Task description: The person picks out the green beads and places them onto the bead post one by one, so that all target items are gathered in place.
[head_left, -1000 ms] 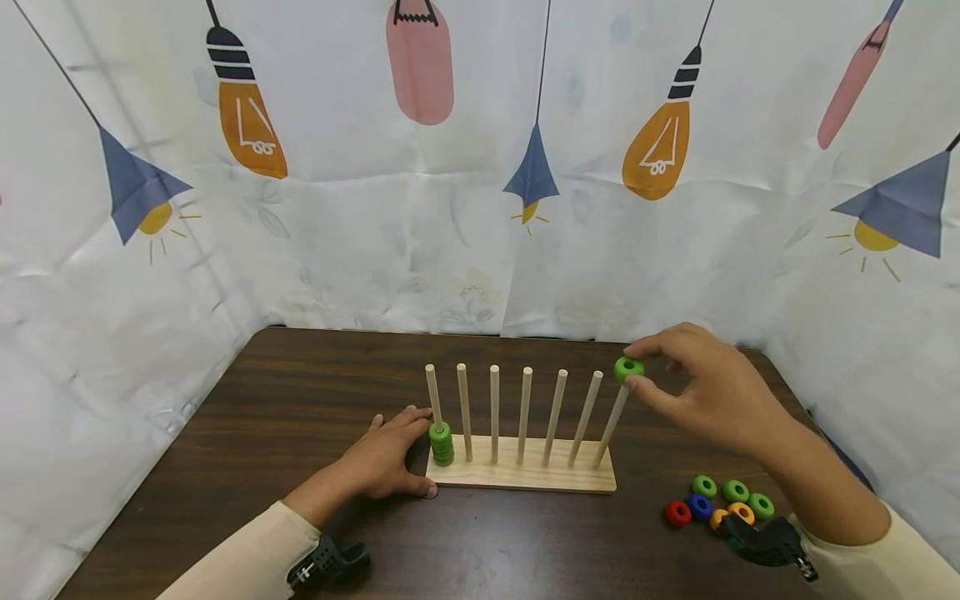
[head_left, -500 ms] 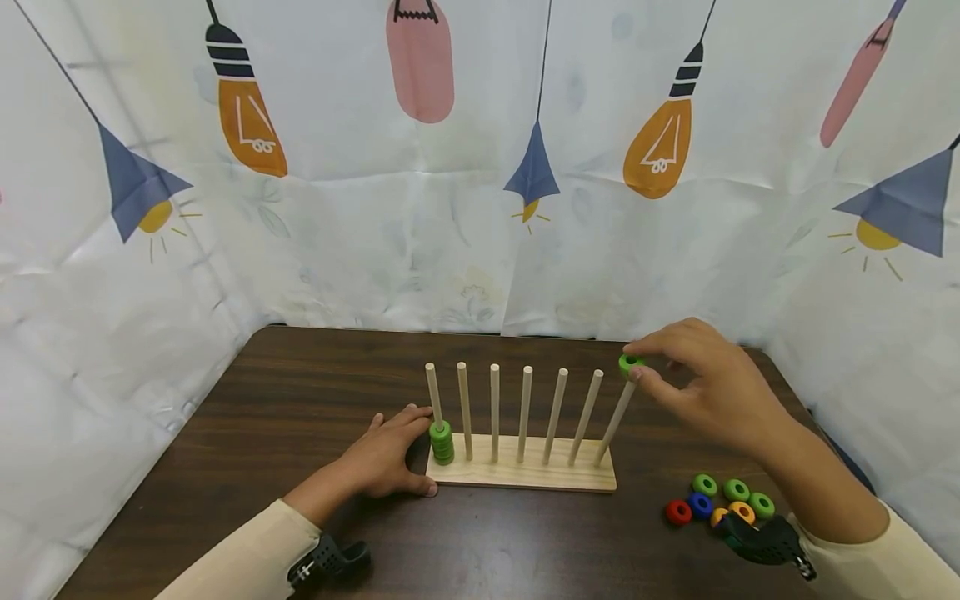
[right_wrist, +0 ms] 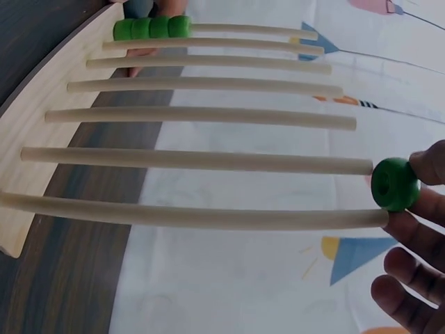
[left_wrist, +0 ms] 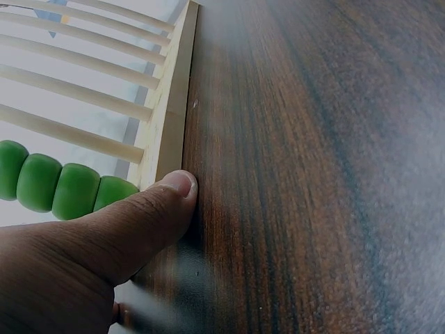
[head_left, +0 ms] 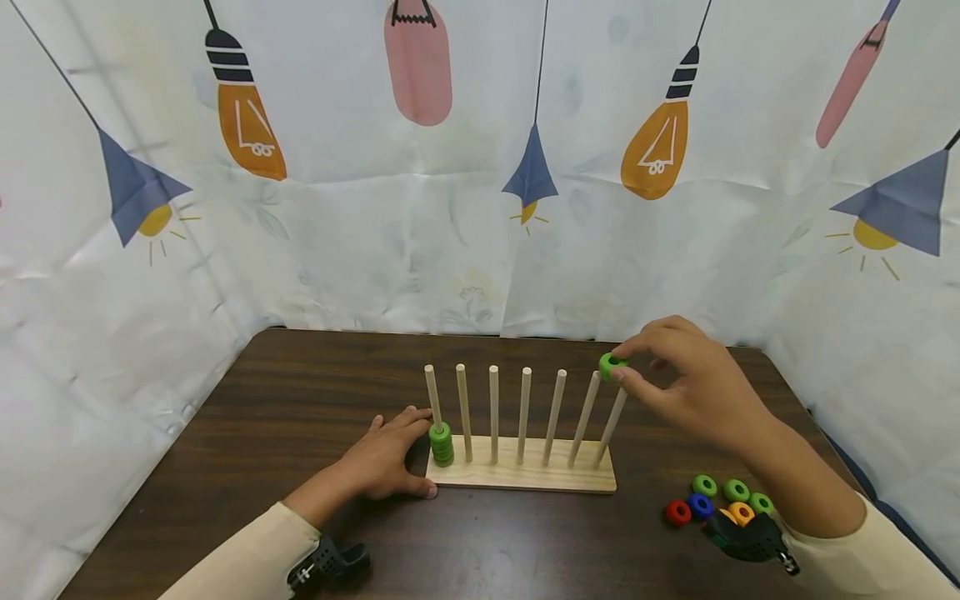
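Note:
A wooden peg rack (head_left: 517, 475) with several upright pegs stands on the table. Its leftmost peg carries a stack of green beads (head_left: 442, 447); the other pegs are bare. My left hand (head_left: 386, 457) holds the rack's left end, thumb at the front edge of the base and fingers reaching behind. Between thumb and fingertips, my right hand (head_left: 693, 387) pinches a green ring bead (head_left: 613, 367) up by the tops of the two rightmost pegs. In the right wrist view that bead (right_wrist: 395, 184) sits off the pegs, its hole facing the tips.
Loose ring beads lie on the dark wooden table (head_left: 510, 542) at the right: several green ones (head_left: 737, 490), a red one (head_left: 678, 512), a blue one (head_left: 701, 506) and orange ones (head_left: 742, 512), partly behind the right wrist's black strap (head_left: 750, 537). A printed white curtain (head_left: 465, 250) surrounds the table.
The right hand and its green bead have shifted left, from the top of the rightmost peg to between the two rightmost peg tops. The left hand and rack have stayed put.

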Motion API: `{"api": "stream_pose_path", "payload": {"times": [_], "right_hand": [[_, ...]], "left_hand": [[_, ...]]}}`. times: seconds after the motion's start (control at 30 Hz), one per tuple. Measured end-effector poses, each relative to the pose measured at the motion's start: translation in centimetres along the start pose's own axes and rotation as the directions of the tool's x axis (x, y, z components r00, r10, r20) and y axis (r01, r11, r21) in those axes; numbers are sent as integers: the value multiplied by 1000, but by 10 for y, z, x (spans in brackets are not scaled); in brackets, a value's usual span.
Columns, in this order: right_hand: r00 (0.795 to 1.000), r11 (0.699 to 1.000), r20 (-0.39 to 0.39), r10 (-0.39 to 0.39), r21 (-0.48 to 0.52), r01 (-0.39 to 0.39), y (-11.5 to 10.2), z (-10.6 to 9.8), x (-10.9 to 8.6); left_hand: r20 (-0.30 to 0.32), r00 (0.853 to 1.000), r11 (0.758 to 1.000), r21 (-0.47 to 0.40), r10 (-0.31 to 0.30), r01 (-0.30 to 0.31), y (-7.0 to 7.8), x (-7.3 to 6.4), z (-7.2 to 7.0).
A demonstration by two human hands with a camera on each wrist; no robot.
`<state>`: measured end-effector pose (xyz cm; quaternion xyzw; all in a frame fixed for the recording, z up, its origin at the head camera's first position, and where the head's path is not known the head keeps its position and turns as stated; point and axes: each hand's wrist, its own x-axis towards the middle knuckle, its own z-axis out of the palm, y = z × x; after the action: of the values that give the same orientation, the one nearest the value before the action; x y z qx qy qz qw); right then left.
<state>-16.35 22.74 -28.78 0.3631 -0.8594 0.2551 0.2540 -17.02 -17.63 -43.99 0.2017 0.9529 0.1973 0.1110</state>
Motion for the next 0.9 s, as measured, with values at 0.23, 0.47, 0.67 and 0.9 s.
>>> {"api": "stream_pose_path", "payload": {"times": [0.23,0.47,0.67,0.9], "right_hand": [[999,999,-26,-26,28,27,-3,3,4],[999,998,-31,-37,53,39,-7,8,8],[999,997,-27,-40,60,41,-10,11,11],[1000,996,-19,-23,82,25,-14,15,15]], "left_hand": [[-2,1000,1000,-7,1,-2,1,-1,-1],[3,1000,1000,-2,1,-1,0,-1,1],[2,1000,1000,1,1,-1,-1,0,1],[-2,1000,1000,7,1,-1,0,0,1]]}}
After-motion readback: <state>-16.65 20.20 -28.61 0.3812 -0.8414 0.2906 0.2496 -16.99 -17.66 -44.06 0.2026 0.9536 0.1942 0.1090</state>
